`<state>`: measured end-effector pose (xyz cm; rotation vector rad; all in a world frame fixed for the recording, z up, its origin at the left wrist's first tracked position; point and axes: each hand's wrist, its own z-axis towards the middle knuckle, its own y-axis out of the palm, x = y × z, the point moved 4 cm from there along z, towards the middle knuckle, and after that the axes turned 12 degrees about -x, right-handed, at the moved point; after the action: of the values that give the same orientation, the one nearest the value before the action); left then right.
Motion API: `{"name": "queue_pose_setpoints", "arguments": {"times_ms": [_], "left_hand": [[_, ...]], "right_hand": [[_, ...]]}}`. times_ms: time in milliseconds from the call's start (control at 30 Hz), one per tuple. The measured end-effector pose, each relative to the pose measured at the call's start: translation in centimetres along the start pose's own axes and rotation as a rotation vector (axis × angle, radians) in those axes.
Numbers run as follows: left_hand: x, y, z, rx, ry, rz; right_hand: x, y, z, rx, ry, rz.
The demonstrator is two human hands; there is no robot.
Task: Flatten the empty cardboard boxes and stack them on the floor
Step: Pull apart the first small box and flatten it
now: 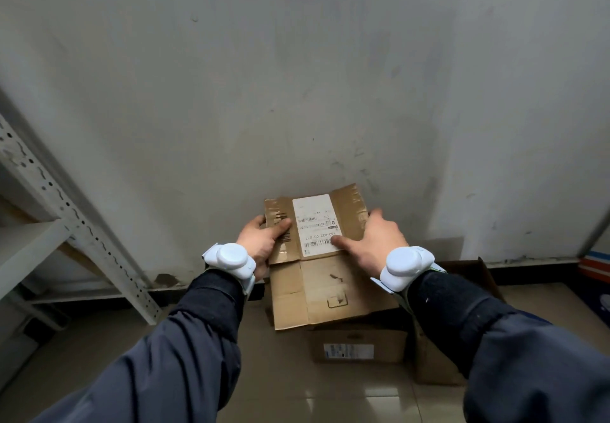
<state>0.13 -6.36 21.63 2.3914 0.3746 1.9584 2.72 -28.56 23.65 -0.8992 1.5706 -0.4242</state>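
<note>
I hold a flattened brown cardboard box (326, 290) with a white shipping label (313, 221) in front of the wall, above the floor. My left hand (260, 241) grips its upper left edge, thumb on the front face. My right hand (379, 241) holds the upper right edge, thumb pressed on the label and fingers round the side. Below it, an upright brown box (359, 345) with a small label stands on the tiled floor. Another open box (462, 267) shows behind my right wrist.
A grey metal shelving rack (49, 211) stands at the left against the scuffed grey wall (297, 76). Coloured packages (594, 264) sit at the far right by the wall. Beige floor tiles (165, 340) spread between the rack and the boxes.
</note>
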Motion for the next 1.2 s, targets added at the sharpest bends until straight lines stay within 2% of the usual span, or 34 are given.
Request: {"name": "queue_pose_setpoints", "arguments": {"times_ms": [167, 267, 467, 533, 633, 733, 833, 1000, 1200], "left_hand": [[-1.3, -0.1, 0.2, -0.090, -0.102, 0.158], [-1.9, -0.3, 0.4, -0.065, -0.119, 0.222], [-5.5, -1.9, 0.7, -0.050, -0.247, 0.308], [-7.5, -2.4, 0.2, 0.011, -0.256, 0.317], [-10.7, -3.6, -0.9, 0.199, -0.218, 0.448], [-16.0, -4.9, -2.9, 0.345, -0.205, 0.522], [-21.4, -5.9, -6.5, 0.394, -0.225, 0.560], [-29.3, -8.5, -10.3, 0.432, -0.402, 0.720], [-31.0, -10.3, -9.4, 0.430, -0.453, 0.868]], "right_hand": [[-0.1, 0.4, -0.2, 0.001, 0.000, -0.007], [0.2, 1.3, -0.2, -0.017, 0.019, -0.012], [1.1, 4.5, 0.0, -0.184, 0.043, -0.025], [1.9, 5.9, 0.1, -0.194, 0.006, 0.012], [3.9, 9.8, -0.3, -0.225, -0.053, 0.035], [6.7, 14.2, -1.9, -0.292, -0.032, 0.032], [10.0, 18.6, -4.0, -0.373, 0.002, 0.033], [13.9, 25.3, -6.9, -0.514, 0.042, -0.010], [14.6, 29.9, -5.8, -0.597, 0.051, -0.033]]}}
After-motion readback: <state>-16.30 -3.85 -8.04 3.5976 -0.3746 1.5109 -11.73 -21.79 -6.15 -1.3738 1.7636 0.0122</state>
